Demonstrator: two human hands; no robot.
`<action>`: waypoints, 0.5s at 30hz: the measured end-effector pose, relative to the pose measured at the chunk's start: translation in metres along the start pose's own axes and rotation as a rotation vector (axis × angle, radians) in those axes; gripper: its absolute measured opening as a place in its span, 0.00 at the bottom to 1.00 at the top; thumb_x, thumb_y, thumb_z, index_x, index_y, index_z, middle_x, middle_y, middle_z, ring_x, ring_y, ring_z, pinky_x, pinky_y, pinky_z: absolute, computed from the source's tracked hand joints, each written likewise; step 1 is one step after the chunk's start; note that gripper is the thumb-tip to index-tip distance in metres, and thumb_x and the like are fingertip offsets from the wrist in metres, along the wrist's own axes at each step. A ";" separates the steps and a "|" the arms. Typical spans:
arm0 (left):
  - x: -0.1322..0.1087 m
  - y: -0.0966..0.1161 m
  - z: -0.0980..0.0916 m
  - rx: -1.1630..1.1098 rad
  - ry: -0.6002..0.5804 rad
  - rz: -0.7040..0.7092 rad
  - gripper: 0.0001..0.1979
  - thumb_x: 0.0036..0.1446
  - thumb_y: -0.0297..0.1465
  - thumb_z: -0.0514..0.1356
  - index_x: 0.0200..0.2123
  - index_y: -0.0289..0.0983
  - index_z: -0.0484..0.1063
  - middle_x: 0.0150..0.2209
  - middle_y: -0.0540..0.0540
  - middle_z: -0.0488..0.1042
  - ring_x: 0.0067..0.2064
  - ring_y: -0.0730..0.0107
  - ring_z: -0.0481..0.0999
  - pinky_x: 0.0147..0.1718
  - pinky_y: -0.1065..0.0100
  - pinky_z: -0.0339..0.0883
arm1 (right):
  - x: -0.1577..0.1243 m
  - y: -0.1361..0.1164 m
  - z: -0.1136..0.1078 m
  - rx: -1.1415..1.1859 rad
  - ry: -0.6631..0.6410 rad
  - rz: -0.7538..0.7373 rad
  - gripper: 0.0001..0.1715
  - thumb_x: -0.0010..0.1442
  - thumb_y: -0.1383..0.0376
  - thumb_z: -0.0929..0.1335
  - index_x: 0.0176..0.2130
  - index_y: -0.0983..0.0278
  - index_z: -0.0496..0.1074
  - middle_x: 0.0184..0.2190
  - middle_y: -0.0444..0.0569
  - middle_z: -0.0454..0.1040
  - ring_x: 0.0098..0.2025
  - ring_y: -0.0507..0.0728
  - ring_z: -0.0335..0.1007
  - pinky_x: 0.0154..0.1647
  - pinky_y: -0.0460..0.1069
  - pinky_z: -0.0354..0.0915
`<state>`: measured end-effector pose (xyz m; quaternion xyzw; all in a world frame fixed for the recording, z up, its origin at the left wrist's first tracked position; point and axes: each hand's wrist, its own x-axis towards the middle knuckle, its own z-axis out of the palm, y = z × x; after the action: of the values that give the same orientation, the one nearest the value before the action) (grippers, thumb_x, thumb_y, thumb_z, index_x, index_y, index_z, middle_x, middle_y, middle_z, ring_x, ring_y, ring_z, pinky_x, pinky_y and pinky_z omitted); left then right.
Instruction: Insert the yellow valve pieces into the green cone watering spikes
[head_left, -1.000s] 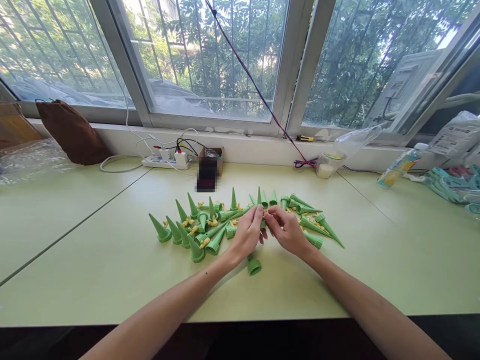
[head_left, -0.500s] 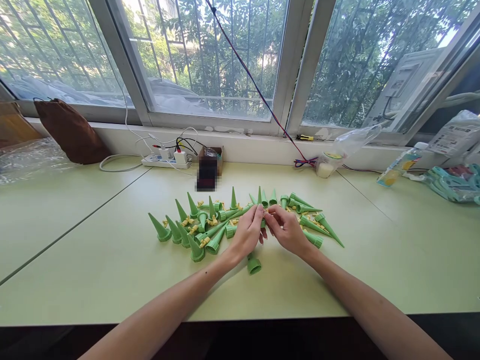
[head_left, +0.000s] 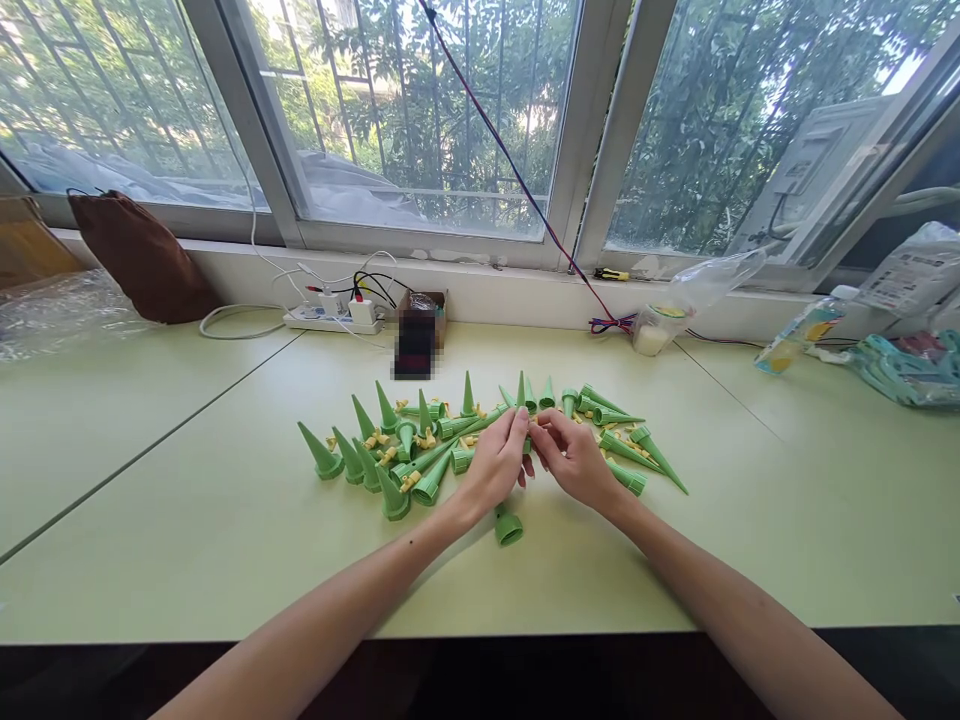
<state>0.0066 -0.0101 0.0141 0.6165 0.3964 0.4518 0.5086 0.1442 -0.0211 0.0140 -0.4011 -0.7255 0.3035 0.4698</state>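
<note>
On the far left I am seeing a brown bag (head_left: 139,255) leaning at the back of the pale green counter (head_left: 225,560), with crinkly clear plastic (head_left: 64,315) lying next to it. Further along, a white power strip (head_left: 330,320) is sitting near the wall. In front of it, green cones (head_left: 322,458) are standing with their wide ends down, and small yellow bits (head_left: 409,481) are lying among them. In the middle, the fingers of the left hand (head_left: 495,460) are wrapping around a green piece (head_left: 527,446), and they are hiding most of it. One loose cone (head_left: 510,528) is lying just below that hand, with its wide end facing me. The right hand (head_left: 574,455) is bending its fingers close to the same piece, just beside the left thumb, but I cannot tell if they are pinching anything. To the right of it, more cones (head_left: 660,460) are lying on their sides, with yellow bits in between. Behind them, a tub (head_left: 652,335) is sitting in a clear bag, and a bottle (head_left: 806,330) is leaning over on the far right.
</note>
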 end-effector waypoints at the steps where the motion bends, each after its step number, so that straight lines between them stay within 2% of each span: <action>1: 0.000 0.000 0.000 0.002 -0.001 -0.002 0.19 0.64 0.47 0.49 0.29 0.38 0.59 0.24 0.55 0.62 0.19 0.77 0.68 0.13 0.75 0.62 | 0.000 0.000 0.000 0.001 -0.001 0.001 0.16 0.69 0.56 0.61 0.34 0.63 0.65 0.19 0.40 0.64 0.19 0.49 0.58 0.21 0.46 0.54; 15: 0.000 -0.001 0.000 -0.013 -0.014 -0.002 0.20 0.64 0.48 0.48 0.30 0.38 0.59 0.25 0.54 0.62 0.20 0.77 0.69 0.13 0.75 0.62 | 0.000 -0.001 0.000 -0.005 0.005 -0.009 0.15 0.69 0.56 0.61 0.34 0.63 0.64 0.20 0.40 0.65 0.19 0.49 0.58 0.21 0.45 0.55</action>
<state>0.0068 -0.0096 0.0135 0.6157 0.3905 0.4497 0.5159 0.1443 -0.0218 0.0143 -0.3999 -0.7270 0.2984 0.4718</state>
